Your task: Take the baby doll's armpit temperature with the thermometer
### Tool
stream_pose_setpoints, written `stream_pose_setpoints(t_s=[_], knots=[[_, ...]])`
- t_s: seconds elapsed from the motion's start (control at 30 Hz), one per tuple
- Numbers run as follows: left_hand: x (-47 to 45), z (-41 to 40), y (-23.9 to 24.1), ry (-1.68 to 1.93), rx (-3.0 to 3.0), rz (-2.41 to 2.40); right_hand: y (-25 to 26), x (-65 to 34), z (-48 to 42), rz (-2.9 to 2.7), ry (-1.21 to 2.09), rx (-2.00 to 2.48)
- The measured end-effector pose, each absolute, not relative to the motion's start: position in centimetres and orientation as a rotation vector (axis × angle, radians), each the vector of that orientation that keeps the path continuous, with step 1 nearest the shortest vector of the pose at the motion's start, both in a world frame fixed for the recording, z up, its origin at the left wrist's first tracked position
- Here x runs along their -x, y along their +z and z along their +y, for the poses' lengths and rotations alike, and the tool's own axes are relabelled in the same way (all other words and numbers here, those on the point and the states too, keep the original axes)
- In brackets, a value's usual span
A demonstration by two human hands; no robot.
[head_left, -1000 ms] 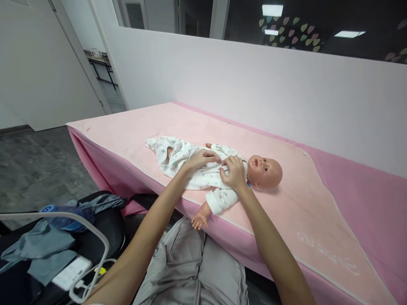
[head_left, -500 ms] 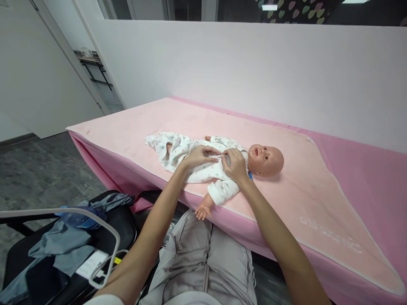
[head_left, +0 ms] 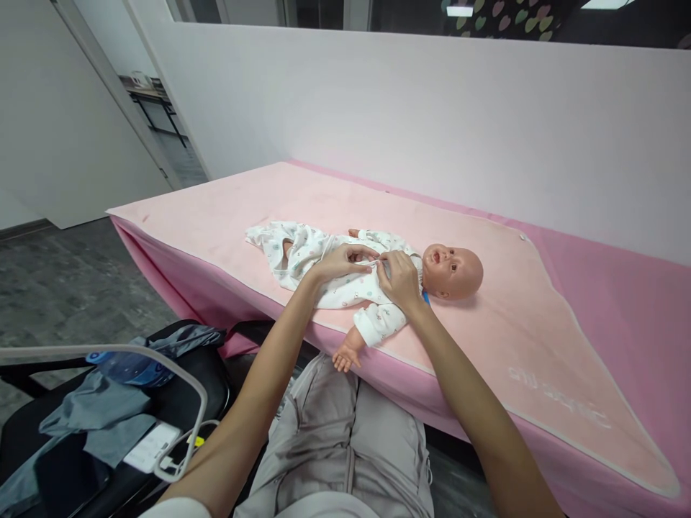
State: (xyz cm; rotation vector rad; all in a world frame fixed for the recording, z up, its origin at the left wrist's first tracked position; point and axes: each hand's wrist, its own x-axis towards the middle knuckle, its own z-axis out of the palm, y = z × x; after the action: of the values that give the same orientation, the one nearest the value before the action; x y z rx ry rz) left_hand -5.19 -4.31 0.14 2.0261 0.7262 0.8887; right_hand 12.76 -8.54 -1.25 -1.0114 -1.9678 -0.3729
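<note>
Two hands, left hand (head_left: 339, 263) and right hand (head_left: 398, 279), pinch the romper (head_left: 345, 289); towel lettering (head_left: 558, 401) seems unreadable.

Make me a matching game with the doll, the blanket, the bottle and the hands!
Things:
1. doll
2. blanket
3. bottle
4. left hand and right hand

Descriptions:
A. blue, on the black chair
B. lying on its back in white printed clothes
C. pale pink, spread over the table
D. pinching the clothes on the doll's chest

Pairs: 1-B, 2-C, 3-A, 4-D
</note>
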Motion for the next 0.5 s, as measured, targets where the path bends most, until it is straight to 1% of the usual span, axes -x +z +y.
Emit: stream_pose_setpoints(t_s=[0.3,0.5], knots=[[5.25,-4.27,0.14,0.9,-1.939,0.778,-1.33,-12.78,-8.68,-1.972,-0.395,0.928],[5.31,-4.21,0.33,0.862,-1.968,0.762,-1.21,-12.72,-8.62,-1.98,-0.395,0.976]])
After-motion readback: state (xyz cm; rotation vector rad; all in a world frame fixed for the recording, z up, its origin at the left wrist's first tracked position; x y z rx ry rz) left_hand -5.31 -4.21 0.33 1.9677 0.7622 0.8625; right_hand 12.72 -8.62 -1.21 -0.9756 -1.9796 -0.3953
